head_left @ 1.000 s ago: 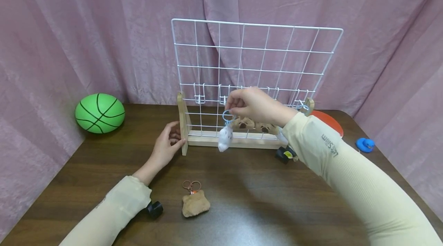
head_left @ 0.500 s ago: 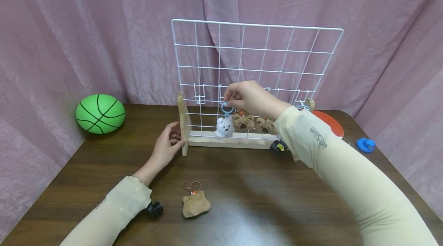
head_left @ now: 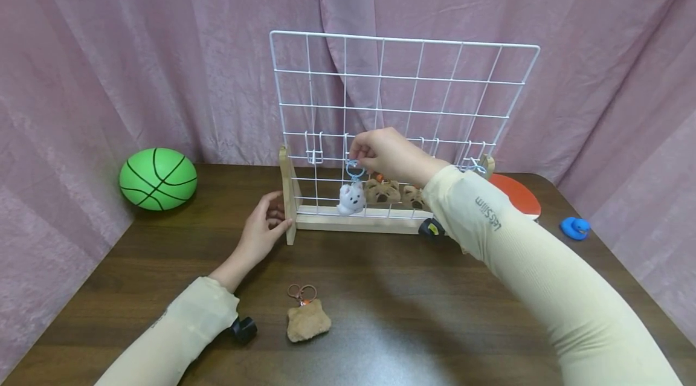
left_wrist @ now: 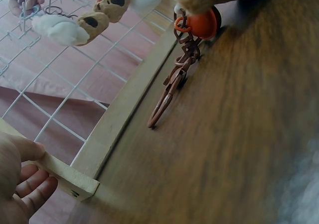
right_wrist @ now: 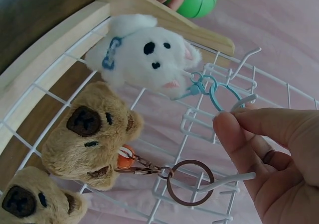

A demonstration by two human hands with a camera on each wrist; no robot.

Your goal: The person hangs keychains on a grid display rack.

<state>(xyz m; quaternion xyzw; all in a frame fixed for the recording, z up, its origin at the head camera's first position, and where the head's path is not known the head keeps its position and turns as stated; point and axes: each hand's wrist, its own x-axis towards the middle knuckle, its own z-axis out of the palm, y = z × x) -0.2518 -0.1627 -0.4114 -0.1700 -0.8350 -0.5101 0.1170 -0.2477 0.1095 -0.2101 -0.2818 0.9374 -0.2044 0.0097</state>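
Note:
My right hand (head_left: 388, 153) pinches the light-blue ring (right_wrist: 219, 87) of a white plush dog keychain (head_left: 351, 198) in front of the wire grid. In the right wrist view the ring sits at a white hook (right_wrist: 244, 103), close by the fingertips; whether the hook bears its weight I cannot tell. My left hand (head_left: 258, 232) grips the wooden side post (head_left: 287, 196) of the grid rack, thumb in front. Brown plush bear keychains (head_left: 383, 191) hang to the right of the dog. Another brown plush keychain (head_left: 308, 319) lies on the table, its chain and orange bell (left_wrist: 202, 25) visible.
The white wire grid (head_left: 402, 75) leans back on its wooden base (head_left: 353, 222). A bare hook (head_left: 313, 147) hangs at its left. Around it are a green ball (head_left: 157, 179), a red disc-like thing (head_left: 519, 193) and a blue rubber duck (head_left: 575, 228).
My right hand has moved slightly up and left, bringing the white dog keychain up to the hook; the dog has turned its face forward. My left hand stays on the post.

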